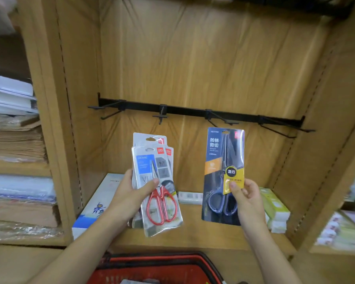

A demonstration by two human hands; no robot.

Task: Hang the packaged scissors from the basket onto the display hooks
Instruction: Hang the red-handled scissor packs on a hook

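Observation:
My left hand (pixel 131 194) grips a stack of packaged red-handled scissors (pixel 159 187), thumb across the front pack. My right hand (pixel 245 194) pinches a single dark pack of black-handled scissors (pixel 223 160) by its lower half and holds it upright. Its hang hole sits just below the third hook (pixel 223 119) of the black hook rail (pixel 189 110) on the back of the wooden bay. All the rail's hooks are bare. The red basket (pixel 158 267) lies at the bottom of the view, below my arms, with a grey pack showing inside.
On the wooden shelf (pixel 193 230) lie a white and blue box (pixel 94 206) at the left, a small white box (pixel 190 197) at the back and green and white boxes (pixel 275 208) at the right. Stacked paper fills the left bay (pixel 14 140).

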